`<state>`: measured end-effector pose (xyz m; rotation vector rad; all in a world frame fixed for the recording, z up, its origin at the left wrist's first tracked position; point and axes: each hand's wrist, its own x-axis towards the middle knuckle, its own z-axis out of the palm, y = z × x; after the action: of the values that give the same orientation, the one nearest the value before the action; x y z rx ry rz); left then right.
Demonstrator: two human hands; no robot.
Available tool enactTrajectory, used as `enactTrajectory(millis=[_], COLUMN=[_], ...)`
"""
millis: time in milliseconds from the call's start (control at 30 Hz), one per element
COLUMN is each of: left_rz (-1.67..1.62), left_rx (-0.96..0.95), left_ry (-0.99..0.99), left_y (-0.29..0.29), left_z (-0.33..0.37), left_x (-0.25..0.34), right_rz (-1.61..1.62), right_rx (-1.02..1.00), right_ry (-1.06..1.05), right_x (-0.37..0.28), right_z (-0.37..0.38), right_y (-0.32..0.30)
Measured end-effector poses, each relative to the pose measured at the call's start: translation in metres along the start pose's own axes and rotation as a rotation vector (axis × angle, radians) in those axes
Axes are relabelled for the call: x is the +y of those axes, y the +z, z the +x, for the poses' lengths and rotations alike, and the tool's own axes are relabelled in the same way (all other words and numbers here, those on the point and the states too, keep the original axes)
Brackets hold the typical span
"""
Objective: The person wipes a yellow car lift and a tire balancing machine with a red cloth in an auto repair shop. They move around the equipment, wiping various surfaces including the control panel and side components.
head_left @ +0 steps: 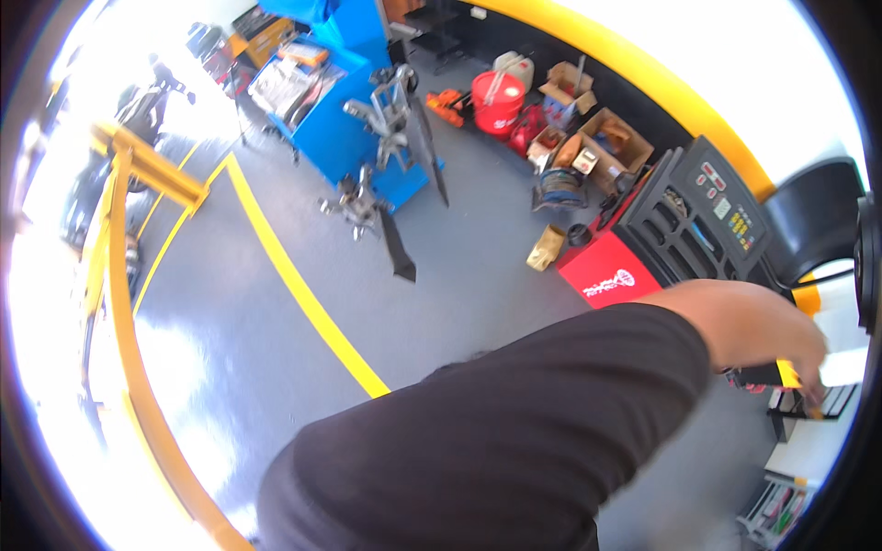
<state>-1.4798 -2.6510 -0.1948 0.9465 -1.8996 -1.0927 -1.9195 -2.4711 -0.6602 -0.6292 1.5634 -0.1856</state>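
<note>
At the right rim: a bare hand, the left judging by the line of its dark sleeve, points down; the other is out of view.
Fingers: blurred; I cannot tell how far they are parted or whether they hold anything.
Rack: thin dark bars, close by the fingers.
Sleeve: soft, creased cloth, stretched across the view, probably because the rack sits off to that side.
Red machine: glossy body; its control panel slopes, likely for reading while standing, and the moulded slots probably keep small parts sorted.
Blue cabinet: smooth-sided, its top piled with tools, perhaps for ready reach.
Floor: grey, with a flat yellow stripe, presumably a boundary.
</note>
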Motion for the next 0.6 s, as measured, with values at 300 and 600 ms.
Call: enactTrajectory(millis=[300,600], left_rz=[0.652,-0.145], left_rx=[0.126,0.343], left_ry=[-0.221,-1.504], left_y=[-0.082,0.14], left_z=[0.068,-0.357], left_x=[-0.156,-0.367], right_rz=[-0.114,0.057], right_rx=[-0.166,0.044], right_ry=[-0.38,-0.059], right_x=[-0.115,-0.188], right_z=[0.102,0.124], right_y=[-0.021,-0.08])
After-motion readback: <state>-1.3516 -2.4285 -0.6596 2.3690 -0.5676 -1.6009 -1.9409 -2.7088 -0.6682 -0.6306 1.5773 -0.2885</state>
